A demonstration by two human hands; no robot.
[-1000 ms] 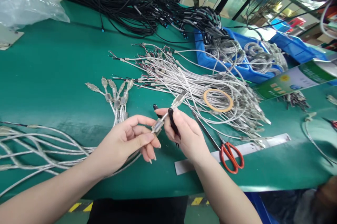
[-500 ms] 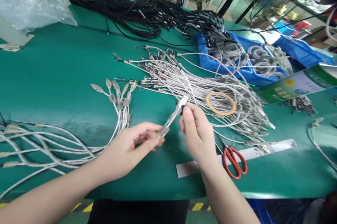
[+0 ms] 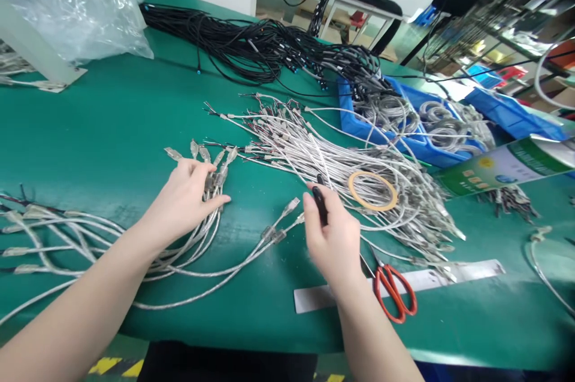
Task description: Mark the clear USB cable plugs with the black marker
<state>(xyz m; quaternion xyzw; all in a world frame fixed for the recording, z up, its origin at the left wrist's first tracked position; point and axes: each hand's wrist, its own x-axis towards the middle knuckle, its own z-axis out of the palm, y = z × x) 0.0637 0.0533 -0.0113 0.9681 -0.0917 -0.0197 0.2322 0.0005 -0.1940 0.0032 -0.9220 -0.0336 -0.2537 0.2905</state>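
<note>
Through the head camera I see my left hand [image 3: 191, 193] over a bunch of cables [image 3: 221, 178] on the green surface [image 3: 260, 322], thumb and index finger spread apart and nothing lifted. The other fingers are partly hidden, so I can't tell how firmly they touch the connectors. About five clear plugs stick out past that hand, pointing away from me.

My right hand [image 3: 331, 232] is closed around a black-handled tool [image 3: 320, 205]; its working end doesn't show clearly. Just beside that hand, two cables [image 3: 265, 242] lie with their plugs together, separate from the bunch and held by neither hand.

As far as I can judge, those two are the ones already dealt with, and the plugs under my left hand are what is left here, so I'd put this batch at an early stage. I can't make out whether the connectors of the two groups differ. Beyond the right hand lies a large pile of pale cables [image 3: 300, 142], and red-handled scissors [image 3: 394, 295] rest across a metal strip [image 3: 314, 299].
</note>
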